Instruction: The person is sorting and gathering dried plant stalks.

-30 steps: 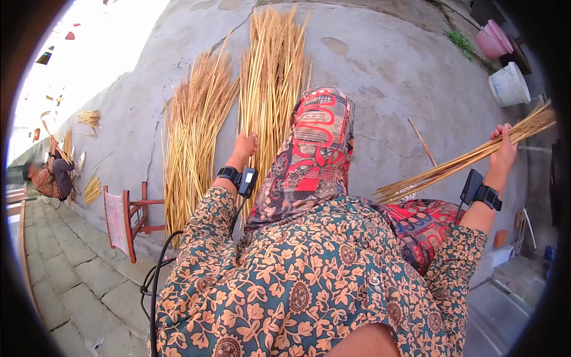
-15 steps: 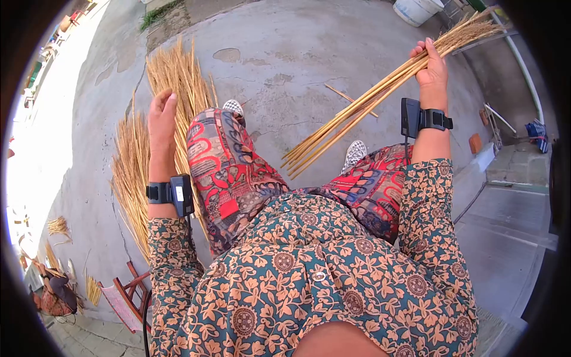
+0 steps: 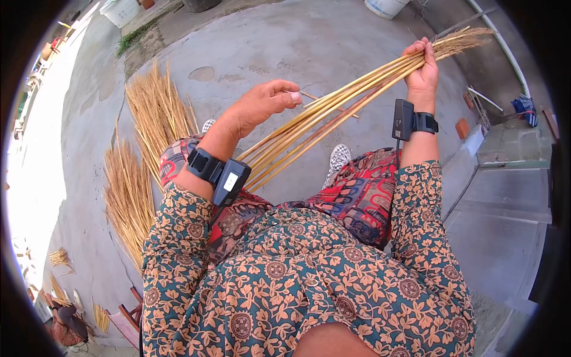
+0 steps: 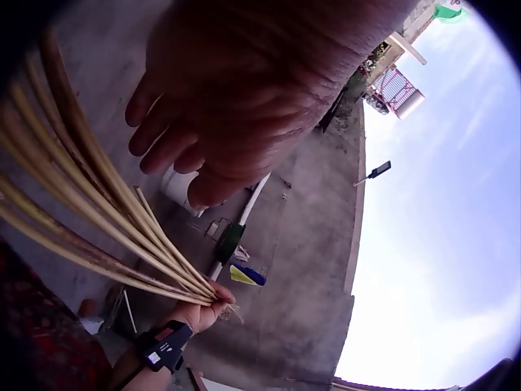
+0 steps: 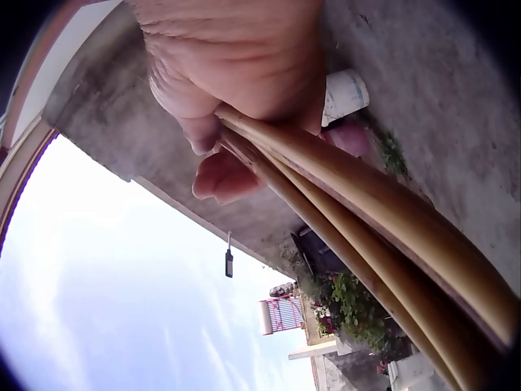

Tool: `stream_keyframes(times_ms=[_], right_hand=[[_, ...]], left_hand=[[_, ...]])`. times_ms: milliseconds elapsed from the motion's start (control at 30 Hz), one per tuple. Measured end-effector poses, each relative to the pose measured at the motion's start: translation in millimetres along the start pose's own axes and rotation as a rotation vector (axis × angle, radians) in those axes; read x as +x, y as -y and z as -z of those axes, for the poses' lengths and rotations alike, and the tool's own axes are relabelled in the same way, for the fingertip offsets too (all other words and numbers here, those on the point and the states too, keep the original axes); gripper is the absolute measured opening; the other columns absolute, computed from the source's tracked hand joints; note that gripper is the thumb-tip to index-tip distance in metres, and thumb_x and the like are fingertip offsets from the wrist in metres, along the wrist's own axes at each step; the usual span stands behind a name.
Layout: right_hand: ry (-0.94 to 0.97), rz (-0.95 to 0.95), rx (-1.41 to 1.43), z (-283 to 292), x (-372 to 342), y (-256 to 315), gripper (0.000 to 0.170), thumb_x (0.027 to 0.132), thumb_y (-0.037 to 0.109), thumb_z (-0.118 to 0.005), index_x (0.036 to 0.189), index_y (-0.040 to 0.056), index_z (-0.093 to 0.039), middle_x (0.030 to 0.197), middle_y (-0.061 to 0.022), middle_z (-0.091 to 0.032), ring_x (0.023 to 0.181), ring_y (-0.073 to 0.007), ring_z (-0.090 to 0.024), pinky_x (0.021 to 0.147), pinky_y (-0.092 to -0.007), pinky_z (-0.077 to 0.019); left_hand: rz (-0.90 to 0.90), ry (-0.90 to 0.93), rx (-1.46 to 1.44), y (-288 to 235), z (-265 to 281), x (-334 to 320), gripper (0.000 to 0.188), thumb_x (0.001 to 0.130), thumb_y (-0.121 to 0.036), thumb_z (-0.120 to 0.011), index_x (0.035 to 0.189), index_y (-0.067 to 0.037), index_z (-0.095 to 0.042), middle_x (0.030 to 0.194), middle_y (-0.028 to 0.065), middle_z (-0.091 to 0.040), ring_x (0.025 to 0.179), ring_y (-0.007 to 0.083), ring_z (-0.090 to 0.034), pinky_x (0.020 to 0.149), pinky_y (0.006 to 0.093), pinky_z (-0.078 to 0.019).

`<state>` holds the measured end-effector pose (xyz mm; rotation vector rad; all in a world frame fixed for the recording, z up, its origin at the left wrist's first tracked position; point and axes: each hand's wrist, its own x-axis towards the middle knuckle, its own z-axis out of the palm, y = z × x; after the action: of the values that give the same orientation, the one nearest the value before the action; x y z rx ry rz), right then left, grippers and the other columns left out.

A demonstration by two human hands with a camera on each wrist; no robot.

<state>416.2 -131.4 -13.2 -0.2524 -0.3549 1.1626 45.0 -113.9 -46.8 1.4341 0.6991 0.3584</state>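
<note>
In the head view my right hand grips a bundle of long yellow stalks just below its feathery heads; the bare ends slant down toward my lap. My left hand is over the stalks' left side, holding nothing, its fingers loosely bent. The left wrist view shows that hand beside the fanned stalks, a gap between them. Seen from the right wrist, my fingers wrap round the stalks.
Two piles of feathery stalks lie on the concrete floor at the left. White buckets stand at the far side. A seated person and a reddish chair are at lower left. A stray stick lies beyond the bundle.
My left hand has left the floor pile and moved right, close to the held bundle. The right hand keeps its grip and has swung inward with the stalks. The head view has turned.
</note>
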Motion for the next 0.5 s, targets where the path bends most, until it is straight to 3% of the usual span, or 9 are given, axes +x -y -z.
stream_keyframes(times_ms=[100,133,233,267,367,400,500], right_hand=[[0.039,0.019,0.056,-1.3,-4.1,2.7,0.01,0.086,0.01,-0.058,0.092,0.0022,-0.056,0.078,-0.0066,-0.057,0.07,-0.0168,-0.057,0.07,-0.0336,-0.0515],[0.03,0.032,0.037,-1.0,-3.8,2.7,0.01,0.086,0.011,-0.058,0.092,0.0027,-0.056,0.078,-0.0063,-0.057,0.071,-0.0168,-0.057,0.07,-0.0339,-0.0517],[0.01,0.081,-0.018,-2.4,-3.1,2.1,0.011,0.086,0.012,-0.059,0.094,0.0039,-0.056,0.078,-0.0055,-0.058,0.072,-0.017,-0.058,0.072,-0.0348,-0.0519],[0.001,0.095,-0.033,-3.1,-3.1,-0.8,0.012,0.086,0.012,-0.059,0.094,0.0043,-0.056,0.079,-0.0054,-0.058,0.073,-0.017,-0.058,0.072,-0.035,-0.0519],[-0.013,0.082,-0.007,-6.2,-3.4,-4.8,0.013,0.085,0.011,-0.06,0.096,0.0042,-0.056,0.08,-0.0055,-0.058,0.076,-0.0174,-0.059,0.074,-0.0359,-0.0521],[-0.015,0.075,-0.004,-6.4,-3.3,-6.1,0.013,0.085,0.01,-0.06,0.096,0.004,-0.056,0.08,-0.0055,-0.058,0.076,-0.0175,-0.059,0.074,-0.0361,-0.0522],[-0.041,0.087,-0.033,-6.7,-2.3,-9.3,0.016,0.083,0.006,-0.061,0.098,0.0026,-0.055,0.082,-0.0071,-0.059,0.078,-0.0193,-0.059,0.078,-0.0381,-0.0524]], left_hand=[[-0.024,0.053,-0.009,0.1,-4.7,2.9,0.061,0.082,-0.039,-0.061,0.124,0.001,-0.043,0.117,0.0135,-0.055,0.113,0.0208,-0.048,0.098,0.0333,-0.0337],[-0.031,0.112,-0.082,-1.9,-10.0,2.1,0.068,0.08,-0.039,-0.063,0.129,0.0,-0.036,0.124,0.0151,-0.049,0.115,0.0225,-0.046,0.098,0.0348,-0.0348],[-0.297,-0.136,0.332,3.0,-37.4,3.0,0.075,0.078,-0.038,-0.066,0.133,-0.003,-0.029,0.129,0.0155,-0.044,0.118,0.0236,-0.044,0.098,0.0375,-0.036],[-0.399,-0.123,0.44,3.1,-41.4,4.9,0.07,0.079,-0.031,-0.066,0.132,-0.005,-0.028,0.129,0.0152,-0.042,0.116,0.0237,-0.045,0.094,0.0387,-0.0401],[-0.247,-0.105,0.374,20.0,-46.0,18.5,0.059,0.081,-0.022,-0.064,0.128,-0.004,-0.033,0.125,0.0153,-0.045,0.105,0.0236,-0.053,0.089,0.0385,-0.0444],[-0.302,-0.116,0.381,30.5,-46.5,25.0,0.044,0.085,-0.017,-0.059,0.122,-0.003,-0.04,0.116,0.0138,-0.052,0.088,0.0186,-0.06,0.078,0.0313,-0.0498],[-0.003,0.134,-0.102,21.3,-45.4,21.4,0.036,0.088,-0.019,-0.055,0.119,-0.003,-0.045,0.108,0.0109,-0.058,0.077,0.013,-0.06,0.072,0.0258,-0.0511]])
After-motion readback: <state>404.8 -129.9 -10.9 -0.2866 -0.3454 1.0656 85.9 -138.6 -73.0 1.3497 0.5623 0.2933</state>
